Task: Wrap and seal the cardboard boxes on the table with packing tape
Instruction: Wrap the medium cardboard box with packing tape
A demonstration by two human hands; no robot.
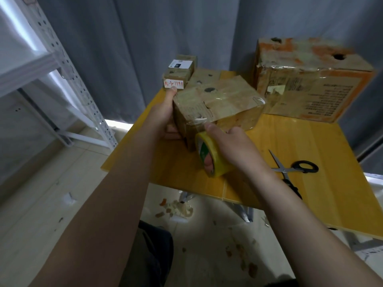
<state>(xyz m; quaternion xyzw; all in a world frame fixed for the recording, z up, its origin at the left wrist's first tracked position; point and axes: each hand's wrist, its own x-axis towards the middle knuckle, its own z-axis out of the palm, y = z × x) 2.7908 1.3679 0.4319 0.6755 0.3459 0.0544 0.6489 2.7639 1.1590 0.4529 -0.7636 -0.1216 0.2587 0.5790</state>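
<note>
A worn, tape-covered cardboard box (217, 102) is tilted up off the yellow table (300, 146). My left hand (165, 117) grips its left side, thumb near the top corner. My right hand (234, 146) holds a yellow roll of packing tape (211, 160) against the box's near lower edge, with the thumb pressing clear tape onto the corner. A large orange-printed box (310, 79) stands at the back right. Small boxes (179, 73) are stacked at the back left, one with a red-marked label.
Black-handled scissors (294, 167) lie open on the table to the right of my right hand. A white metal rack (62, 79) stands to the left. Grey curtains hang behind. Tape scraps litter the floor (178, 210) under the table's near edge.
</note>
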